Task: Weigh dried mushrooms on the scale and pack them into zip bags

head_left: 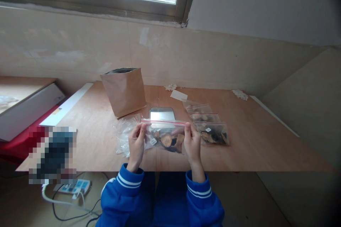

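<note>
Between my two hands a clear zip bag [166, 140] with a red seal line is stretched wide. Dried brown slices and a small white label show inside it. My left hand [137, 142] pinches its upper left corner, thumb on top. At the upper right corner my right hand [192, 142] pinches it the same way. Behind the held bag lies a flat silver device [162, 114], partly covered. More filled zip bags [213, 133] lie to the right of my right hand. Crumpled clear bags [123, 134] lie beside my left hand.
A brown paper pouch [124, 92] stands open at the back left of the wooden table [255, 145]. A white card [179, 95] lies near the wall. On the floor at left are a power strip [77, 186] and cables; a pixelated area covers the table's left corner.
</note>
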{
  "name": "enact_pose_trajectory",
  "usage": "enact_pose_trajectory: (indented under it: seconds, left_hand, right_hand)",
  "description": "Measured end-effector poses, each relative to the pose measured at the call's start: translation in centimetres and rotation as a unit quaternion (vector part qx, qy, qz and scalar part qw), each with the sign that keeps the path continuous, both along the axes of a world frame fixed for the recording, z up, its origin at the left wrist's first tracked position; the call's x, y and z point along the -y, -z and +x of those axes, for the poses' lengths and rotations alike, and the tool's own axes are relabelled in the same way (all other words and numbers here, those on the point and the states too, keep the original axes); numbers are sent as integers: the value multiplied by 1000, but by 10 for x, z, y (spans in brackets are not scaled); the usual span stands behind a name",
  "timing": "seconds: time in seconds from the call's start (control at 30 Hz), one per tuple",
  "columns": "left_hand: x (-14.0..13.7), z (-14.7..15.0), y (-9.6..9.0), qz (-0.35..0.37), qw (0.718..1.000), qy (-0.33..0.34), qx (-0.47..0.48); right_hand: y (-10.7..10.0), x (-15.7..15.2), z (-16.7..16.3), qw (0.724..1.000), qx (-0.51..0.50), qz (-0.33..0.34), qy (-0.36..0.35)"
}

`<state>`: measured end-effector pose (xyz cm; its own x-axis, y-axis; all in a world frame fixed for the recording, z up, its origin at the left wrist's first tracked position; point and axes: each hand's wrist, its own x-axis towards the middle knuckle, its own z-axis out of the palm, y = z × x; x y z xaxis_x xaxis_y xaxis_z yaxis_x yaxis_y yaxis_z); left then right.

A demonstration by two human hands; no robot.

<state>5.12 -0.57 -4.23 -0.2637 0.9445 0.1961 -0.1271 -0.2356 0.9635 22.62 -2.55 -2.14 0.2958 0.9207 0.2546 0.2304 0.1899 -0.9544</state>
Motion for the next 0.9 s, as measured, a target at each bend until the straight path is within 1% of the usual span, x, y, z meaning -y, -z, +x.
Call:
enact_pose_trajectory:
  seconds: [0.1,0.2,0.27,0.33,0.43,0.5,0.57,0.7,0.8,0.9]
  left_hand:
    - [2,-1,-3,21,1000,-7,2]
    - [5,0,-3,47,999,-11,1]
    - [7,-1,-2,64,998,-5,3]
    - [8,-2,-2,97,995,4,3]
    - [9,-7,-1,155,988,12,-13]
    - [10,-10,-1,187,982,6,-35]
    - [12,-13,-1,223,973,-4,-63]
    - [17,-15,0,300,948,9,-103]
    - [21,-12,-1,316,943,42,-95]
    - [23,-8,-2,300,949,84,-57]
  right_hand:
    - [-13,7,1,998,-40,17,-35]
    - [-28,14,4,995,-29,60,-69]
    - [-38,18,8,991,6,100,-92]
    - [-49,20,13,982,58,124,-130]
    - [-66,23,19,960,147,112,-209]
    - [-77,23,21,940,217,85,-249]
    - [-87,23,21,917,288,61,-271]
    - [-99,24,15,864,410,35,-290]
    - [-99,25,6,812,518,37,-266]
    - [-91,26,-5,767,608,55,-199]
